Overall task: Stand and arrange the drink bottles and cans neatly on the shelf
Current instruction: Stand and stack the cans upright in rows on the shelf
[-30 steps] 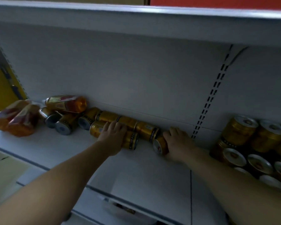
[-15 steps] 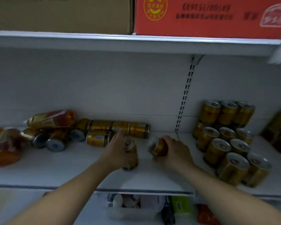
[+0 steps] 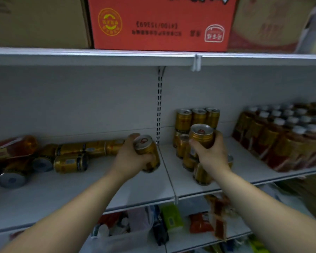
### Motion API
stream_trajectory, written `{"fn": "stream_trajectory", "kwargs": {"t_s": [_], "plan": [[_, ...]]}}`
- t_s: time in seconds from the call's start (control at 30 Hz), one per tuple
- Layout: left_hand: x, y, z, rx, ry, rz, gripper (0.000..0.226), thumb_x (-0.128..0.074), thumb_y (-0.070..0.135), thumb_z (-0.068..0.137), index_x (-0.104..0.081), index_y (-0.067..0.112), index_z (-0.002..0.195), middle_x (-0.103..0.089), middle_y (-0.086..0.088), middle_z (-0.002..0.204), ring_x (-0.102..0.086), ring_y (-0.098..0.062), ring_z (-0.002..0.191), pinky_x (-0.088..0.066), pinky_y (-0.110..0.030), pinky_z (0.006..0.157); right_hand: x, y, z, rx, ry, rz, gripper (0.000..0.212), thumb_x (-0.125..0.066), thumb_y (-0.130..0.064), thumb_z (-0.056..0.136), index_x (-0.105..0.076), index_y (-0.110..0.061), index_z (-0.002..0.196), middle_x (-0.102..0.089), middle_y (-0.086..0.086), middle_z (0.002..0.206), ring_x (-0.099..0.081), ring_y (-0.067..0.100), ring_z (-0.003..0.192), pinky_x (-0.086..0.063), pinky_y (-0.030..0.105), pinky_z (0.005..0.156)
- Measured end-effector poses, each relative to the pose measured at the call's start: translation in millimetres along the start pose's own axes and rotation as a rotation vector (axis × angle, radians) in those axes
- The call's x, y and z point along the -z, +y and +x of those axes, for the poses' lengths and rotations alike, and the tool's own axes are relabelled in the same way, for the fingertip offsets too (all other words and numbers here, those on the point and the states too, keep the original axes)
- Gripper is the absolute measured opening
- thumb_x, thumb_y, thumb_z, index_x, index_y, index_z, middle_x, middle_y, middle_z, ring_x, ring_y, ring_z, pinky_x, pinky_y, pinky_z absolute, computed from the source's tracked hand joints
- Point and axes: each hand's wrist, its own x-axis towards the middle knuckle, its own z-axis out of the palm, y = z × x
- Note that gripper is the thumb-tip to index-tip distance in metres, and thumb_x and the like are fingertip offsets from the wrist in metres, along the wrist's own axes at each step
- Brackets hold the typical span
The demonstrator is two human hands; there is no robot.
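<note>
My left hand (image 3: 130, 158) grips a gold can (image 3: 148, 152), tilted, just above the white shelf (image 3: 84, 187) near the seam between two shelf boards. My right hand (image 3: 211, 154) holds a second gold can (image 3: 201, 135) upright, raised over a group of standing gold cans (image 3: 198, 117) on the right board. Several gold cans lie on their sides (image 3: 71, 162) along the back wall at left, beside a toppled amber bottle (image 3: 13, 147).
Rows of upright amber bottles with white caps (image 3: 285, 136) fill the shelf's right end. A red carton (image 3: 161, 22) and brown boxes sit on the shelf above. The lower shelf holds snack packets and a clear bin (image 3: 124, 234).
Both hands have lifted their cans off the shelf and carried them rightward; the right-hand can now hovers over the standing group. The view has swung to the right.
</note>
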Motion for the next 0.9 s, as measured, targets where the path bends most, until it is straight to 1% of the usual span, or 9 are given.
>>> {"fn": "stream_trajectory", "kwargs": {"t_s": [0.13,0.23,0.33,0.43,0.5,0.57,0.63,0.77,0.9], "plan": [[-55,50,15,-0.093,-0.026,-0.069,0.07,-0.08,0.013,0.069,-0.041,0.03,0.125,-0.056,0.021,0.097,-0.059,-0.007,0.094,-0.046,-0.024,0.08,50,10,34,0.024,0.097,0.067,0.051,-0.07,-0.033,0.087,-0.044,-0.024,0.129,-0.056,-0.009,0.112,-0.053,0.012,0.106,-0.037,0.025,0.087],[-105,74,25,-0.121,-0.068,-0.043,0.061,-0.08,0.013,0.07,-0.041,0.04,0.11,-0.054,0.024,0.094,-0.054,0.009,0.085,-0.045,-0.013,0.072,92,30,64,0.013,0.098,0.068,0.07,-0.069,-0.036,0.087,-0.035,-0.016,0.145,-0.053,-0.002,0.131,-0.05,0.018,0.12,-0.037,0.027,0.095],[-151,87,31,-0.105,-0.032,-0.007,0.054,-0.079,0.011,0.069,-0.043,0.045,0.092,-0.054,0.026,0.092,-0.055,0.005,0.085,-0.048,-0.021,0.079,129,59,88,-0.039,0.005,0.029,0.074,-0.072,-0.034,0.085,-0.033,-0.018,0.146,-0.052,-0.001,0.132,-0.048,0.023,0.125,-0.038,0.03,0.097],[-183,90,36,-0.051,0.018,0.041,0.059,-0.079,0.016,0.068,-0.04,0.044,0.102,-0.054,0.026,0.093,-0.056,-0.001,0.088,-0.048,-0.029,0.085,151,89,101,-0.106,-0.145,-0.033,0.059,-0.076,-0.025,0.081,-0.044,-0.021,0.13,-0.057,-0.003,0.115,-0.058,0.017,0.107,-0.045,0.028,0.086],[-194,86,38,0.006,0.07,0.039,0.068,-0.082,0.02,0.066,-0.037,0.038,0.113,-0.056,0.021,0.098,-0.059,-0.008,0.095,-0.049,-0.031,0.085,156,106,105,-0.107,-0.236,-0.038,0.032,-0.074,-0.013,0.082,-0.051,-0.025,0.1,-0.061,-0.006,0.094,-0.059,-0.003,0.08,-0.047,0.014,0.067],[-201,82,38,0.051,0.114,0.024,0.066,-0.082,0.019,0.066,-0.04,0.032,0.116,-0.056,0.019,0.099,-0.059,-0.01,0.097,-0.048,-0.027,0.079,156,122,108,-0.103,-0.292,-0.044,0.03,-0.073,-0.005,0.082,-0.052,-0.027,0.087,-0.059,-0.014,0.081,-0.057,-0.009,0.066,-0.043,0.006,0.052],[-204,80,37,0.068,0.135,0.019,0.064,-0.081,0.019,0.069,-0.043,0.028,0.12,-0.055,0.02,0.097,-0.057,-0.003,0.09,-0.045,-0.019,0.071,151,133,113,-0.123,-0.334,-0.033,0.031,-0.074,-0.005,0.081,-0.056,-0.027,0.091,-0.063,-0.013,0.084,-0.061,-0.003,0.076,-0.045,0.007,0.053],[-207,78,38,0.052,0.11,0.045,0.063,-0.078,0.018,0.075,-0.039,0.032,0.122,-0.053,0.026,0.096,-0.05,0.015,0.081,-0.041,-0.002,0.059,142,152,125,-0.159,-0.422,-0.024,0.035,-0.076,-0.016,0.082,-0.059,-0.028,0.111,-0.067,-0.01,0.104,-0.062,0.008,0.096,-0.049,0.021,0.072],[-208,74,41,0.061,0.065,0.065,0.076,-0.076,0.006,0.074,-0.027,0.035,0.125,-0.053,0.023,0.1,-0.053,0.011,0.089,-0.04,0.002,0.06,127,153,134,-0.149,-0.493,0.012,0.024,-0.069,-0.016,0.088,-0.06,-0.024,0.108,-0.067,-0.014,0.093,-0.063,0.003,0.089,-0.044,0.007,0.058]]}}
